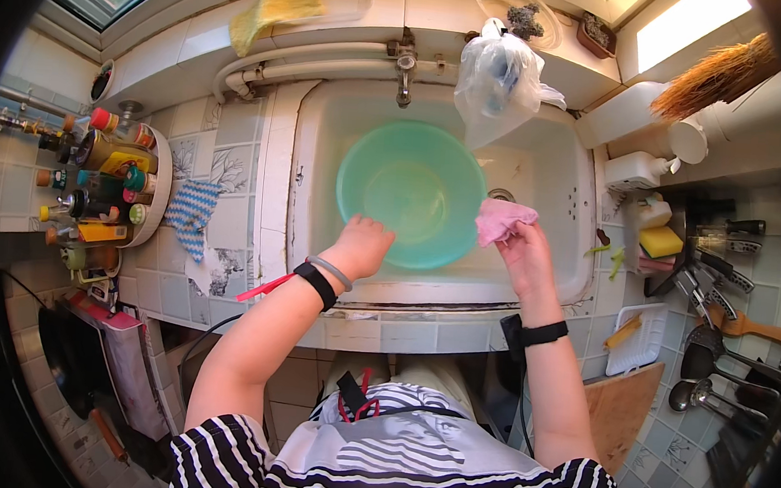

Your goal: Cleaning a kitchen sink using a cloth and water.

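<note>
A translucent green plastic basin [415,143] sits in the white sink [533,269]. My left hand [365,245] is curled over the basin's front-left rim, its fingertips hidden from above. To the right of the basin, my right hand [530,255] pinches a folded pink cloth [502,220] between thumb and fingers. The cloth hangs over the sink, close to the basin's right edge, and partly covers the view of the metal drain [501,194]. Behind the basin, a metal tap [405,80] points down into the sink.
A whitish plastic bag [499,87] hangs over the sink's back. A yellow cloth [274,15] lies on the ledge. Bottles and jars crowd a rack [160,184] at left, near a blue-and-white cloth [193,211]. Sponges [660,242], knives [719,266] and a cutting board [625,410] stand right.
</note>
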Available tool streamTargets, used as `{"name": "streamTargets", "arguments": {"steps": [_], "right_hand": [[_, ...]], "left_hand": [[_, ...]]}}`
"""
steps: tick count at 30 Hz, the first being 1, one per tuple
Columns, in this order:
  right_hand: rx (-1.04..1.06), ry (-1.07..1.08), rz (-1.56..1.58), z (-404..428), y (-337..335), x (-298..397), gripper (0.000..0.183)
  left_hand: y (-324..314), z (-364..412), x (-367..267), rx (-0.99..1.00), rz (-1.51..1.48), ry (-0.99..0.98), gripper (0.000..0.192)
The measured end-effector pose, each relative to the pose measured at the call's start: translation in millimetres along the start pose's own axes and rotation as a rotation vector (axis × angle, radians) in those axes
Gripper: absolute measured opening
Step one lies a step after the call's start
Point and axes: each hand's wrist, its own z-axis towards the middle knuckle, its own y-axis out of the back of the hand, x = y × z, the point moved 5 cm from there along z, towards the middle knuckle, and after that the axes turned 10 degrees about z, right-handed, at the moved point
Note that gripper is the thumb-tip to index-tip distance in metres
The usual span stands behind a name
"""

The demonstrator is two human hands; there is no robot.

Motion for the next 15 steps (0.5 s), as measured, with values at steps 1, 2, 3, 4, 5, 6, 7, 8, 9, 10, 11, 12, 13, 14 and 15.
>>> {"name": "streamTargets", "arguments": {"steps": [1, 2, 3, 4, 5, 6, 7, 8, 9, 10, 11, 12, 13, 14, 15], "right_hand": [[0.014, -0.032, 0.031, 0.6, -8.4, -6.8, 0.028], [0.035, -0.061, 0.081, 0.9, -16.3, -12.7, 0.026], [0.038, -0.062, 0.079, 1.9, -22.9, -18.0, 0.026], [0.078, -0.093, 0.123, 1.9, -29.1, -22.6, 0.024], [0.119, -0.124, 0.166, 2.1, -36.3, -27.6, 0.022], [0.115, -0.125, 0.163, 0.8, -44.6, -29.9, 0.022], [0.117, -0.168, 0.15, -2.4, -60.5, -33.4, 0.02], [0.119, -0.212, 0.136, -2.7, -71.6, -38.6, 0.018], [0.125, -0.219, 0.128, 4.4, -71.2, -46.4, 0.018], [0.025, -0.046, -0.112, 16.1, -58.8, -45.2, 0.019], [-0.075, 0.129, -0.352, 24.8, -48.3, -39.5, 0.021], [-0.092, 0.157, -0.415, 27.6, -53.1, -36.8, 0.028], [-0.091, 0.155, -0.424, 29.6, -52.8, -43.2, 0.028], [0.012, 0.18, -0.435, 31.5, -55.6, -53.5, 0.032], [0.11, 0.204, -0.446, 29.7, -60.5, -63.7, 0.036]], "left_hand": [[-2.9, -0.7, 2.9, 0.087, 0.044, 0.032, 0.02], [-2.9, 4.2, 0.8, 0.087, 0.044, 0.035, 0.02], [0.3, 13.4, 1.9, 0.0, -0.451, 0.179, 0.025], [4.7, 23.5, 0.3, -0.091, -0.948, 0.314, 0.032], [10.5, 32.6, -6.1, -0.091, -0.951, 0.311, 0.032], [14.2, 38.8, -17.0, 0.033, -1.543, 0.415, 0.039], [15.3, 40.9, -30.7, 0.164, -2.134, 0.519, 0.045], [10.9, 44.8, -36.0, 0.151, -2.139, 0.528, 0.045], [9.0, 51.1, -44.7, 0.109, -2.293, 0.447, 0.047], [13.2, 60.0, -54.5, 0.078, -2.444, 0.345, 0.048], [14.0, 68.6, -60.2, 0.08, -2.452, 0.334, 0.048], [17.6, 75.4, -59.6, -0.006, -2.518, 0.283, 0.046], [21.2, 81.0, -57.0, -0.095, -2.58, 0.229, 0.043], [22.1, 86.5, -55.0, -0.098, -2.587, 0.226, 0.043], [13.5, 91.1, -50.0, -0.131, -2.606, 0.457, 0.037]]}}
